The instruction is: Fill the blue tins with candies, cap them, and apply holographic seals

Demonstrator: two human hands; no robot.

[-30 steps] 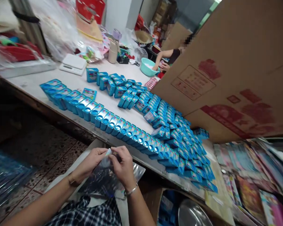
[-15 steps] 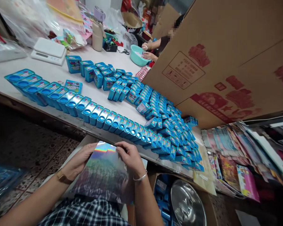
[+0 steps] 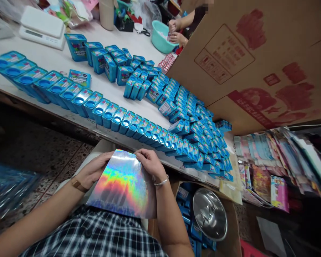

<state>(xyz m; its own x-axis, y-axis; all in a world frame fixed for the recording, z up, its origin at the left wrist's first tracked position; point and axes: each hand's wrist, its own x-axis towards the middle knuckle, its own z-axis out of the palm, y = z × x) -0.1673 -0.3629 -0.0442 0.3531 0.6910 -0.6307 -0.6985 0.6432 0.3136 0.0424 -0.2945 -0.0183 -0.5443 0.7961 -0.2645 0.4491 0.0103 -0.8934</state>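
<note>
Both my hands hold a shiny holographic sheet (image 3: 124,185) flat over my lap, rainbow colours showing across it. My left hand (image 3: 95,170) grips its upper left edge with the fingers curled behind it. My right hand (image 3: 149,163), a bangle on the wrist, pinches the upper right corner. Just beyond the sheet, along the near edge of the white table (image 3: 56,59), runs a long row of small blue boxes (image 3: 115,119) standing side by side. More of the same blue boxes (image 3: 192,128) lie in a dense pile to the right.
A big cardboard box (image 3: 256,60) leans at the right. A white scale (image 3: 41,26) and a teal bowl (image 3: 160,37) sit at the far side, where another person's hands (image 3: 176,32) work. A steel bowl (image 3: 210,214) sits in a carton below; colourful packets (image 3: 273,167) lie at right.
The sheet has tilted up and now shows bright rainbow glare; a second ago my hands were pinching at its top edge. My view has dropped lower toward my lap.
</note>
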